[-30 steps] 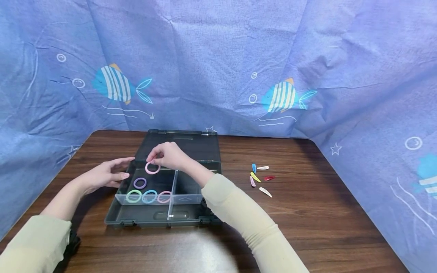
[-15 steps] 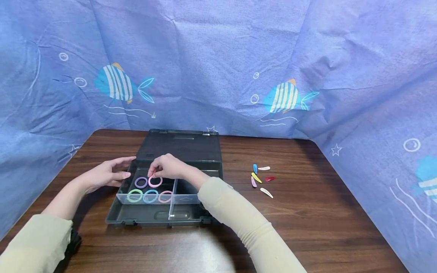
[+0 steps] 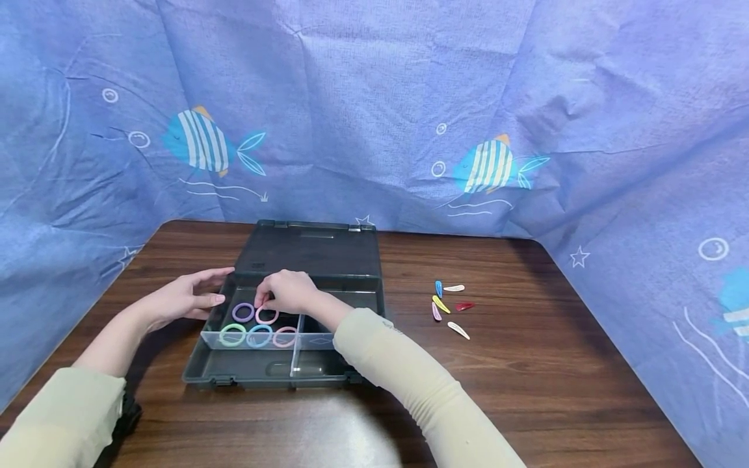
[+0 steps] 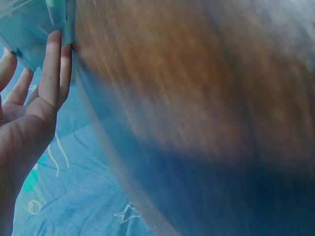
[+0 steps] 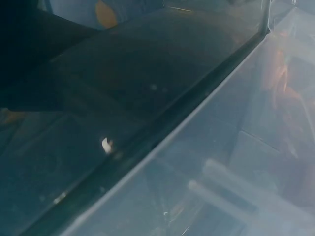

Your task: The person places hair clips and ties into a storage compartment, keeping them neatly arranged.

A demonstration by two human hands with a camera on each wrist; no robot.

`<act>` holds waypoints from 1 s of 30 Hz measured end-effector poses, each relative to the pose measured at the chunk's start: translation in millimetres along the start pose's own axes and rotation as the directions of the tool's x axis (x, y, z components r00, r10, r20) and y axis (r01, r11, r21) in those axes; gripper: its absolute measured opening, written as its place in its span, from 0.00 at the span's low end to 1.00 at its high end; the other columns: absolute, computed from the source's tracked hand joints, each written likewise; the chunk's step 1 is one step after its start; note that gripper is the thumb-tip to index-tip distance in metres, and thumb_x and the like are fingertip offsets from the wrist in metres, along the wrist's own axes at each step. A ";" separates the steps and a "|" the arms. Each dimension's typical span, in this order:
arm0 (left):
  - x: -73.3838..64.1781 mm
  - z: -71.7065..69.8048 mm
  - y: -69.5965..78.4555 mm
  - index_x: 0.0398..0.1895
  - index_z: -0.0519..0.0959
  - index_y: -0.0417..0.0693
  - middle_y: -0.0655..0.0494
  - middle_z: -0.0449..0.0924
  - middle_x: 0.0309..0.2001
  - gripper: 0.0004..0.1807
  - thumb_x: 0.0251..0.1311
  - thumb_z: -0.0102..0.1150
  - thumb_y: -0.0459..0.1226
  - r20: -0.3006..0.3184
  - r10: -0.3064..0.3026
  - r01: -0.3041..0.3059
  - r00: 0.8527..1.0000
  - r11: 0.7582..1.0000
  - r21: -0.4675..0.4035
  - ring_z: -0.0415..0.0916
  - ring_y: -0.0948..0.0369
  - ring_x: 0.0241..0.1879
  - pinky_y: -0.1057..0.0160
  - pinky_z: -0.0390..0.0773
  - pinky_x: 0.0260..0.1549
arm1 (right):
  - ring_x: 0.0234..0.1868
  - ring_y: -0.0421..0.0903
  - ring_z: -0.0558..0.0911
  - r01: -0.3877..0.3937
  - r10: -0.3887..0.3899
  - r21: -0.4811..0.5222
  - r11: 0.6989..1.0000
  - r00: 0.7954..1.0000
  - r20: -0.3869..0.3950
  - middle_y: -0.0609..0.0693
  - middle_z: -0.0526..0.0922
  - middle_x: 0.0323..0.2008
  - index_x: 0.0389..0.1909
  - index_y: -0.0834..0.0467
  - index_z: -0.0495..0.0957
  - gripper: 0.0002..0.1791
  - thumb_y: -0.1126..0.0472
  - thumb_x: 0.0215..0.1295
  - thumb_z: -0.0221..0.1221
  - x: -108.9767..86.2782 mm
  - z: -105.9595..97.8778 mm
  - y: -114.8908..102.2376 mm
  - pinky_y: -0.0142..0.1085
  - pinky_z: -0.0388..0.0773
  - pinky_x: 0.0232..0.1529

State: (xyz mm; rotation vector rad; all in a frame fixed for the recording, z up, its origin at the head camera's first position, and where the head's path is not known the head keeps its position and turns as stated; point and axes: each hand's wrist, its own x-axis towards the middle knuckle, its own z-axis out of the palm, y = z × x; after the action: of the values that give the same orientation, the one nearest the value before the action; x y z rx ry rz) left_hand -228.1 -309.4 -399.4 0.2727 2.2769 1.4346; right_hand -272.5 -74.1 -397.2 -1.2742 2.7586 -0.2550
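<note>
A dark, see-through divided box [image 3: 234, 365] lies on the table with its lid [image 3: 313, 250] laid back. Inside its left compartment, my right hand [image 3: 289, 290] pinches a pale pink hair tie [image 3: 267, 323] low over the floor, right beside a purple hair tie [image 3: 242, 321]. In front of these sit a green hair tie [image 3: 233, 344], a blue one and another pink one in a row. My left hand [image 3: 184, 300] touches the box's left side with extended fingers; the left wrist view shows its fingertips at the box edge. The right wrist view shows only box walls, blurred.
Several small snap hair clips lie right of the box, among them a yellow clip [image 3: 441, 304], a red clip [image 3: 465, 306] and a white clip [image 3: 459, 330]. A clear divider [image 3: 318, 340] crosses the box. A blue fish-print cloth [image 3: 374, 117] hangs behind the table.
My right hand has lowered the pale pink hair tie from above the box's back part into the left compartment, beside the purple one. The left hand has stayed at the box's side.
</note>
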 end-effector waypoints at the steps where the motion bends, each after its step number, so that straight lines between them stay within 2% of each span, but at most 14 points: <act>1: 0.1 0.0 -0.1 0.75 0.42 0.43 0.27 0.44 0.69 0.41 0.66 0.54 0.41 0.001 0.000 0.000 1.000 1.000 0.000 0.63 0.37 0.61 0.48 0.78 0.47 | 0.32 0.26 0.72 -0.001 0.001 -0.004 1.000 1.000 0.002 0.27 0.77 0.28 0.33 0.37 0.83 0.04 0.52 0.62 0.62 -0.4 -0.2 -0.2 0.25 0.67 0.29; 7: 0.2 0.1 0.7 0.75 0.42 0.43 0.28 0.45 0.70 0.41 0.66 0.54 0.41 -0.002 -0.001 0.001 1.000 1.000 0.007 0.65 0.39 0.61 0.49 0.78 0.47 | 0.35 0.26 0.73 0.002 -0.002 0.023 1.000 1.000 0.011 0.28 0.77 0.31 0.35 0.37 0.83 0.04 0.52 0.62 0.62 -1.4 -1.5 1.6 0.25 0.67 0.32; 14: -0.1 0.0 1.1 0.75 0.42 0.42 0.27 0.45 0.69 0.41 0.67 0.53 0.40 0.000 0.012 -0.012 1.000 1.000 0.006 0.66 0.39 0.60 0.49 0.78 0.47 | 0.35 0.29 0.73 0.070 -0.073 0.108 0.992 0.997 0.021 0.29 0.77 0.35 0.39 0.39 0.83 0.06 0.52 0.61 0.63 -2.4 -6.9 6.9 0.25 0.68 0.33; 20: -0.2 -0.4 -1.4 0.75 0.42 0.42 0.26 0.45 0.69 0.41 0.66 0.54 0.41 -0.001 0.003 -0.003 1.000 1.000 0.021 0.63 0.37 0.61 0.48 0.78 0.46 | 0.32 0.33 0.73 0.161 -0.174 0.263 0.951 0.984 0.025 0.39 0.82 0.38 0.42 0.50 0.84 0.09 0.59 0.61 0.63 -5.8 -14.6 10.6 0.19 0.68 0.34; 23: -2.4 -0.5 -3.4 0.74 0.43 0.42 0.26 0.44 0.69 0.41 0.66 0.54 0.42 -0.008 -0.010 0.010 1.000 1.000 0.030 0.59 0.34 0.62 0.48 0.78 0.47 | 0.35 0.32 0.75 0.186 -0.212 0.310 0.933 0.976 0.053 0.43 0.84 0.40 0.44 0.53 0.83 0.10 0.60 0.61 0.63 -8.6 -23.2 9.8 0.18 0.69 0.37; 26: -2.6 0.1 -4.1 0.75 0.42 0.42 0.26 0.43 0.69 0.41 0.66 0.53 0.42 -0.010 -0.006 0.007 1.000 0.999 0.033 0.54 0.32 0.64 0.48 0.78 0.47 | 0.38 0.31 0.76 0.179 -0.219 0.326 0.928 0.971 0.090 0.45 0.84 0.41 0.46 0.55 0.83 0.12 0.60 0.62 0.62 -14.0 -35.8 9.4 0.17 0.69 0.40; 30: 1.3 0.6 -2.2 0.75 0.42 0.43 0.26 0.43 0.68 0.42 0.66 0.54 0.43 -0.007 -0.001 0.002 1.000 0.999 0.036 0.53 0.32 0.64 0.48 0.78 0.46 | 0.40 0.31 0.77 0.170 -0.220 0.329 0.929 0.968 0.121 0.46 0.85 0.42 0.47 0.56 0.82 0.13 0.60 0.62 0.61 -24.2 -54.5 11.0 0.18 0.70 0.42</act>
State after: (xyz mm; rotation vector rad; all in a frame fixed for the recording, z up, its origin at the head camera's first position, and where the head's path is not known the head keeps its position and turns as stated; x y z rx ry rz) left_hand -228.8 -309.4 -401.9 0.2775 2.3100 1.3969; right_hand -273.3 -42.5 -345.4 -1.4112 2.3417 -0.5621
